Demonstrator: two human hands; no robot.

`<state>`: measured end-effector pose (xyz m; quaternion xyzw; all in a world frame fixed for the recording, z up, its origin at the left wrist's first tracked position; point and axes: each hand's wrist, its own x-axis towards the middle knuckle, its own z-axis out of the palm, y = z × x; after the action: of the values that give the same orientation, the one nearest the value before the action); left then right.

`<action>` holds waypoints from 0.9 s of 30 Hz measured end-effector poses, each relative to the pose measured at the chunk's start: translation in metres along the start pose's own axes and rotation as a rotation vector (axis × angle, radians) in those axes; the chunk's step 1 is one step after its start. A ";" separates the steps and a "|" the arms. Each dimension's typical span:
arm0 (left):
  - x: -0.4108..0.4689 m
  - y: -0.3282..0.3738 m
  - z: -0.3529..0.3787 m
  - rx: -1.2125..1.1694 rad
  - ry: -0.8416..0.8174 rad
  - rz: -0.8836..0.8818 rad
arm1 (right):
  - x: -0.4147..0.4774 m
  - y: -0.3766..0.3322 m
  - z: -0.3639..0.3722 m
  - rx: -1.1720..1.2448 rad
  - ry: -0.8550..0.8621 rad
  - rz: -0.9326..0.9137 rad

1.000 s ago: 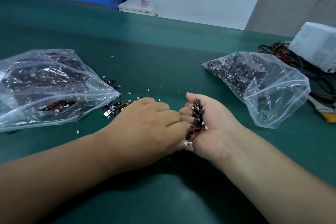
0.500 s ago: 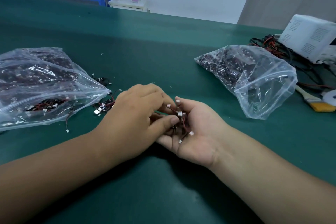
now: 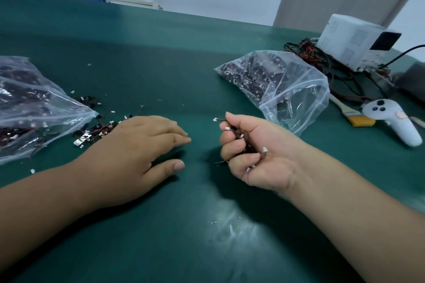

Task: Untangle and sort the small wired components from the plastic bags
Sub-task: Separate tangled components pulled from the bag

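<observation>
My right hand (image 3: pixel 255 154) is palm up with its fingers curled round a bunch of small wired components (image 3: pixel 241 138), red-black wires with white plugs. My left hand (image 3: pixel 140 145) lies palm down on the green mat, fingers straight, holding nothing, a short gap from the right hand. A loose pile of wired components (image 3: pixel 96 131) lies just left of it, at the mouth of the left plastic bag (image 3: pixel 34 108). The right plastic bag (image 3: pixel 285 85), partly filled with components, lies beyond my right hand with its mouth toward me.
A white box device (image 3: pixel 354 39) with tangled cables (image 3: pixel 322 62) stands at the back right. A brush (image 3: pixel 354 115) and a white handheld controller (image 3: pixel 395 119) lie to the right of the bag. White specks (image 3: pixel 227 223) dot the green mat (image 3: pixel 174 57).
My left hand has drawn away from the right palm and now lies flat on the mat. My right fingers have curled shut round the bunch. The camera view has shifted left.
</observation>
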<state>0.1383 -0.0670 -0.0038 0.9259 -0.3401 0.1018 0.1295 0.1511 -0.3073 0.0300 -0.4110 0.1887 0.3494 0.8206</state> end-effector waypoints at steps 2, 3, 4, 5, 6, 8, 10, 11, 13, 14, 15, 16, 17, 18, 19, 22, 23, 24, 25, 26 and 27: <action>0.001 -0.001 0.002 -0.013 -0.051 0.010 | -0.005 -0.008 -0.012 -0.001 0.045 -0.049; 0.001 -0.002 0.003 -0.022 -0.058 0.013 | -0.008 -0.013 -0.019 -0.003 0.071 -0.072; 0.001 -0.002 0.003 -0.026 -0.061 0.012 | -0.010 -0.019 -0.025 -0.003 0.094 -0.095; 0.002 -0.003 0.004 -0.025 -0.062 0.013 | -0.013 -0.025 -0.032 -0.003 0.115 -0.120; 0.002 -0.003 0.005 -0.024 -0.061 0.015 | -0.016 -0.032 -0.039 -0.003 0.136 -0.148; 0.002 -0.003 0.005 -0.027 -0.059 0.005 | -0.021 -0.047 -0.052 -0.002 0.186 -0.216; 0.001 -0.003 0.006 -0.035 -0.057 -0.006 | -0.025 -0.062 -0.064 -0.002 0.250 -0.288; 0.001 -0.003 0.006 -0.038 -0.053 -0.009 | -0.024 -0.069 -0.068 -0.004 0.279 -0.317; 0.001 -0.003 0.006 -0.042 -0.049 -0.008 | -0.018 -0.083 -0.070 -0.006 0.320 -0.343; 0.001 -0.002 0.006 -0.042 -0.049 -0.005 | -0.012 -0.087 -0.069 -0.009 0.329 -0.349; 0.001 -0.002 0.005 -0.043 -0.051 -0.005 | -0.006 -0.091 -0.067 -0.023 0.332 -0.355; 0.001 -0.002 0.005 -0.043 -0.051 -0.009 | 0.002 -0.094 -0.063 -0.055 0.334 -0.369; 0.001 -0.002 0.005 -0.042 -0.051 -0.013 | 0.009 -0.095 -0.058 -0.111 0.347 -0.396; 0.000 -0.002 0.005 -0.041 -0.051 -0.014 | 0.016 -0.097 -0.053 -0.188 0.379 -0.442; 0.000 -0.002 0.005 -0.041 -0.052 -0.012 | 0.022 -0.098 -0.049 -0.301 0.433 -0.500; 0.001 0.000 0.003 -0.038 -0.053 0.000 | 0.035 -0.102 -0.043 -0.665 0.611 -0.617; 0.001 0.001 0.002 -0.038 -0.054 0.003 | 0.038 -0.105 -0.045 -0.757 0.674 -0.645; 0.001 0.001 0.002 -0.040 -0.053 0.006 | 0.039 -0.107 -0.046 -0.862 0.730 -0.675; 0.002 0.002 0.001 -0.044 -0.051 0.009 | 0.039 -0.109 -0.047 -0.968 0.776 -0.717; 0.001 0.003 0.001 -0.048 -0.048 0.009 | 0.038 -0.110 -0.047 -1.053 0.810 -0.768; 0.001 0.003 0.001 -0.051 -0.046 0.011 | 0.037 -0.112 -0.047 -1.064 0.829 -0.845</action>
<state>0.1373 -0.0703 -0.0034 0.9225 -0.3504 0.0723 0.1448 0.2568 -0.3764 0.0405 -0.8812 0.1147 -0.1294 0.4399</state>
